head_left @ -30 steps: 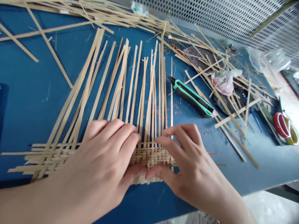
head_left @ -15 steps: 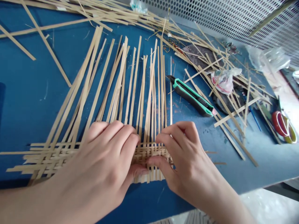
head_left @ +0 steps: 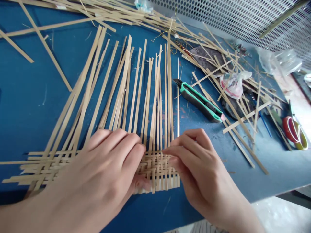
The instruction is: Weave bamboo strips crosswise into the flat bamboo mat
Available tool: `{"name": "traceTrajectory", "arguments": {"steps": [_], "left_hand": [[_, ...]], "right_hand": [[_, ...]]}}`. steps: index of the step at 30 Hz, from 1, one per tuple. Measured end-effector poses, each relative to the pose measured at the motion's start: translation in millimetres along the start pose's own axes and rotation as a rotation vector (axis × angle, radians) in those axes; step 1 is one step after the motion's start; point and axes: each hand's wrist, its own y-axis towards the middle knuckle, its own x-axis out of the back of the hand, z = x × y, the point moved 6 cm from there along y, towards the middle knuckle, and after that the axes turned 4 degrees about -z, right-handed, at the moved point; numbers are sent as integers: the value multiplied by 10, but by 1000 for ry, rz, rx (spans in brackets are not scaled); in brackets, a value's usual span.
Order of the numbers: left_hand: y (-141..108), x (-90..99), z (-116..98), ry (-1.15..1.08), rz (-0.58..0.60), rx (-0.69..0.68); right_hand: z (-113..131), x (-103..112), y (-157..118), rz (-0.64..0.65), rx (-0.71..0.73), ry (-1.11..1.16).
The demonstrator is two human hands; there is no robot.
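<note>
A partly woven mat of bamboo strips [head_left: 157,166] lies at the near side of the table, its long loose strips [head_left: 136,92] fanning away from me. My left hand [head_left: 109,168] is closed over the middle of the weave, fingers curled on top and thumb at the near edge. It hides much of the mat. At the mat's right end, my right hand [head_left: 199,165] pinches thumb and forefinger together on the woven strips near the far edge of the weave. Which strip sits between those fingertips is hard to make out.
A green and black utility knife [head_left: 200,102] lies right of the loose strips. Piled bamboo strips [head_left: 116,16] run along the back, by a perforated metal panel [head_left: 213,19]. Scattered offcuts, a crumpled plastic bag [head_left: 234,84] and red-and-yellow-handled scissors [head_left: 293,129] are at right.
My right hand has shifted slightly right, its thumb drawn up from the weave to meet the forefinger. More of the mat's right part shows. My left hand stays nearly in place.
</note>
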Motion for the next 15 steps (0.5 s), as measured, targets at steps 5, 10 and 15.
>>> {"name": "traceTrajectory", "arguments": {"steps": [5, 10, 15], "left_hand": [[8, 62, 24, -71, 45, 53], [132, -35, -78, -126, 36, -37], [242, -122, -116, -191, 47, -12]], "right_hand": [[-137, 194, -55, -181, -139, -25], [-167, 130, -114, -83, -137, -63], [-179, 111, -138, -80, -129, -69]]}}
